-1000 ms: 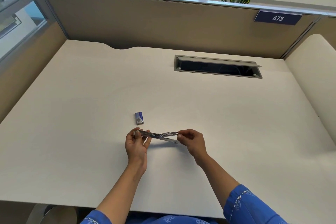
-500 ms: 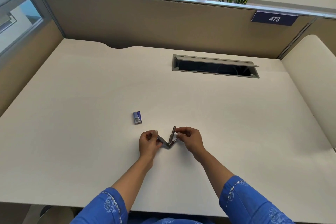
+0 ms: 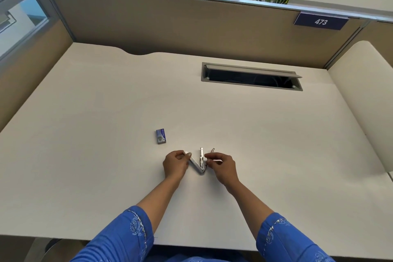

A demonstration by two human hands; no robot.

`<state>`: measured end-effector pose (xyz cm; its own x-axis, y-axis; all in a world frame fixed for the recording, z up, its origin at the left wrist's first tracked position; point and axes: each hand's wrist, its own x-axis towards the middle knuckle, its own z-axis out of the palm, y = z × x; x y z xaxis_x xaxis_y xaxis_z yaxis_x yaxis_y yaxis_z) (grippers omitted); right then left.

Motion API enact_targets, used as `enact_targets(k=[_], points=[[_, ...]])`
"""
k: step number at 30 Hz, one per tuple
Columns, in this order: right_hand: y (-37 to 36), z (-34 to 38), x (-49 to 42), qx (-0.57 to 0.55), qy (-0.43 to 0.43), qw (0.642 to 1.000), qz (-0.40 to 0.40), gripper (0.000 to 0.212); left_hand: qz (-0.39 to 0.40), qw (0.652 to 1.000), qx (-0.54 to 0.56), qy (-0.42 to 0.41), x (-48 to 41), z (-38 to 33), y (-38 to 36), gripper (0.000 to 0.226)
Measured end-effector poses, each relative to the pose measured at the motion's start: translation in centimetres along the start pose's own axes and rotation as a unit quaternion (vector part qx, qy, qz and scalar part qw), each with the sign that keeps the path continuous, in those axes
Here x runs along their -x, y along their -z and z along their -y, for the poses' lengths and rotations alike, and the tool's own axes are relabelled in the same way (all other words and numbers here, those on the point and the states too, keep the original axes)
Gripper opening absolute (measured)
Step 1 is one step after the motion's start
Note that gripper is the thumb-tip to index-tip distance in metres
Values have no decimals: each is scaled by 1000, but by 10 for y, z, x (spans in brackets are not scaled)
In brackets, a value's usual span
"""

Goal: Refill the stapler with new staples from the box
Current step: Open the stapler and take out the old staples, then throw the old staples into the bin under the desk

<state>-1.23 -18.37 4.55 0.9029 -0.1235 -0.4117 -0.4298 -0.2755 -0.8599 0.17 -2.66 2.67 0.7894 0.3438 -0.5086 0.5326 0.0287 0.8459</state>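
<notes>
Cream-white counter, silver stapler, small blue-and-grey box, bright blue sleeves with white embroidered pattern, tan partition, navy sign with white numerals

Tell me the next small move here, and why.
Probably free the left hand and reach for the staple box: the stapler is hinged open in a V between both hands, and the box lies untouched on the desk just beyond.

left hand pinching, right hand pinching
</notes>
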Motion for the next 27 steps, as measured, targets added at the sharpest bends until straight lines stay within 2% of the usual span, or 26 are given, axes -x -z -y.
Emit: enact_targets(k=[3,6,8,10,17,23,27], points=[[-3,0,1,-3,9,1000,3,16,24,1000,-17,-5,3,1,4,43],[-7,0,3,2,21,1000,-5,17,56,996,-61,-39,5,1,9,41],[-9,2,4,6,25,1000,-14,18,79,993,-75,-53,7,0,11,53],[-12,3,6,8,28,999,-20,17,112,988,-77,-70,9,-1,15,54],[-20,2,10,-8,31,999,-24,16,229,956,-147,-107,11,8,27,74],[-37,4,16,-54,34,997,-37,15,222,949,-165,-151,6,7,52,65],[-56,3,23,-88,41,994,-39,11,229,924,-229,-203,2,10,77,61]])
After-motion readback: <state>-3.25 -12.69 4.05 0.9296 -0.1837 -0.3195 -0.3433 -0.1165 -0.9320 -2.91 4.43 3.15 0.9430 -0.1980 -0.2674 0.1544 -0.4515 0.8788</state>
